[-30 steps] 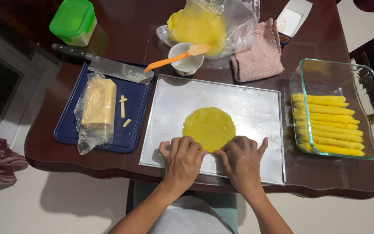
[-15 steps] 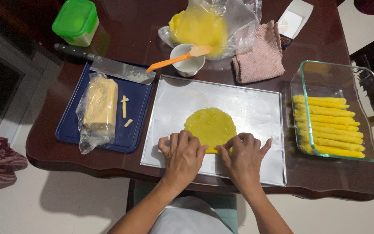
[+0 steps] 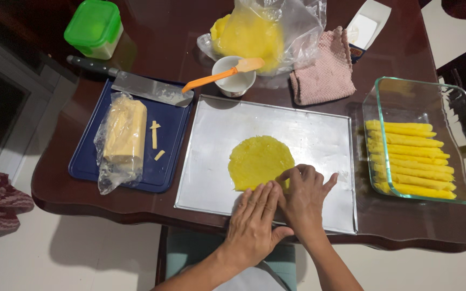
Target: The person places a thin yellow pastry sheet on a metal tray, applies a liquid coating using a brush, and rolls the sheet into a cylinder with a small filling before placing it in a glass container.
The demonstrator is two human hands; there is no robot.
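Yellow wrapper [image 3: 260, 161], a thin round sheet, lies flat near the middle of the metal tray [image 3: 319, 129], its near edge folded into a straight line just under your hands. In the head view, your only view, your left hand [image 3: 254, 223] lies flat with fingers together and extended, the fingertips touching that folded edge; it grasps nothing. Your right hand [image 3: 303, 196] sits beside it with fingers curled, the tips pressing on the wrapper's near right edge, a light pinch rather than a full hold. You look to be at the start of a roll: the near edge is turned over and most of the sheet is still flat. Judging from this, the next move calls for even pressure from both hands, pushing away from you so the roll stays straight and the thin sheet does not tear.

To your right, well apart from your hands, a glass dish [image 3: 459, 108] holds a row of finished yellow rolls [image 3: 411, 156]. To your left, a blue board [image 3: 171, 140] carries a wrapped cheese block [image 3: 122, 132] and 3 cut cheese sticks [image 3: 154, 137], with a cleaver [image 3: 136, 83] across its far edge. Beyond the tray stand a small white bowl [image 3: 234, 81] with an orange spatula [image 3: 217, 73], a plastic bag of yellow sheets [image 3: 254, 29], a pink cloth [image 3: 324, 73] and a green-lidded container [image 3: 93, 27]. Nothing blocks the path ahead of the wrapper.
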